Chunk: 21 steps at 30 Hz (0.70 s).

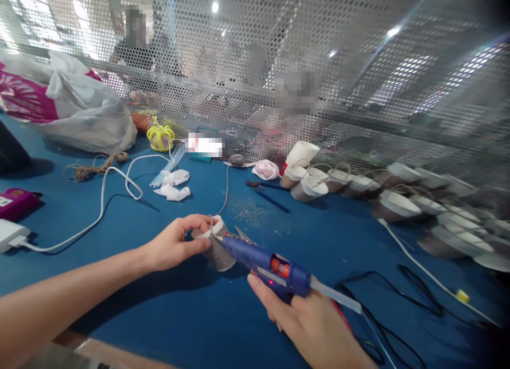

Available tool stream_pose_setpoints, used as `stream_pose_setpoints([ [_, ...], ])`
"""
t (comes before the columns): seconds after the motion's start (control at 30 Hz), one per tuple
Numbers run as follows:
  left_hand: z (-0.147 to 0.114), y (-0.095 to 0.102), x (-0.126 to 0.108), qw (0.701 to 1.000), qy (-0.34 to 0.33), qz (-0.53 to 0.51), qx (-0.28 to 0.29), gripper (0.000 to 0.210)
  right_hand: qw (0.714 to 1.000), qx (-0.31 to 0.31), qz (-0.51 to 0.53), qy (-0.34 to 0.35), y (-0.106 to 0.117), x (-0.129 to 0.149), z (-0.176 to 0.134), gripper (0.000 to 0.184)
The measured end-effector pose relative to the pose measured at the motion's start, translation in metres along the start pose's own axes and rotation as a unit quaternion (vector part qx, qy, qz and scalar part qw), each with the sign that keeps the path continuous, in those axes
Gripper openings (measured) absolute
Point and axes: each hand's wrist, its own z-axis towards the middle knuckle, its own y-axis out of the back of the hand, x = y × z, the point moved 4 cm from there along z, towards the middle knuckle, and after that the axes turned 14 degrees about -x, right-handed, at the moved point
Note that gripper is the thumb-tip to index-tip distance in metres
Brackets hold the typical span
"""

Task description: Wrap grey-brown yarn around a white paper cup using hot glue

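Note:
My right hand [298,321] is closed around the handle of a blue hot glue gun [258,260], from whose rear a clear glue stick [337,294] sticks out. The gun's nozzle is at the rim of a small grey-brown cup [221,255] with a white lining. My left hand [179,241] grips that cup by its upper edge, fingers and thumb at the rim. A thin grey cord [227,191] runs from near the cup's rim toward a small ball of grey yarn [238,160]. Scissor blades [243,235] show partly behind the gun.
Several similar cups with cord handles [398,204] line the right side. Blue-handled pliers [271,191] lie beyond the cup. White cable [101,209] and black cable [398,300] cross the table. A plastic bag [91,109] sits left, before a perforated metal screen [239,50]; people are behind it.

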Motion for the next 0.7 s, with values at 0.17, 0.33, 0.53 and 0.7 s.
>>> stream_pose_setpoints([
  [0.17,0.0,0.002,0.002,1.0,-0.006,0.005,0.012,0.014,0.999,0.013,-0.029,-0.019,-0.001,-0.005,0.001,0.034],
  [0.33,0.0,0.002,0.005,1.0,-0.009,-0.003,0.023,0.011,1.0,0.015,-0.018,-0.004,-0.003,-0.01,0.002,0.036],
  [0.53,0.0,0.003,0.005,1.0,-0.002,-0.011,0.025,0.014,1.0,0.025,-0.005,-0.004,-0.004,-0.013,0.003,0.036],
  [0.7,0.0,0.003,0.004,1.0,0.007,-0.017,0.025,0.017,0.999,0.036,-0.01,-0.004,-0.004,-0.01,0.004,0.036],
])
